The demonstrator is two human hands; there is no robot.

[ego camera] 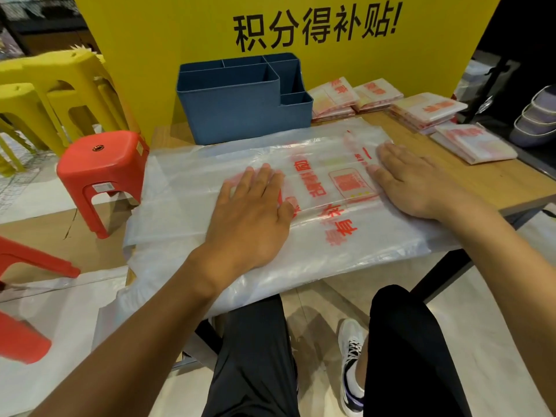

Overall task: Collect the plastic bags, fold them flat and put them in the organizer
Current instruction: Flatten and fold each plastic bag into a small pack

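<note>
A large clear plastic bag (186,182) with red print lies spread flat across the wooden table (499,179), its left and near edges hanging over. My left hand (252,212) presses flat on its middle, fingers straight. My right hand (418,182) presses flat on its right part, palm down. The blue organizer (240,106) with several compartments stands behind the bag, and nothing shows inside it. Several folded bags lie at the back right, among them one stack (334,97) beside the organizer and one (475,145) near the table's right edge.
A yellow sign board (180,25) with black characters stands behind the table. A red stool (102,170) and stacked yellow stools (54,88) are on the left. More plastic sheeting (54,320) lies on the floor at left. My legs and a shoe (352,365) are below the table edge.
</note>
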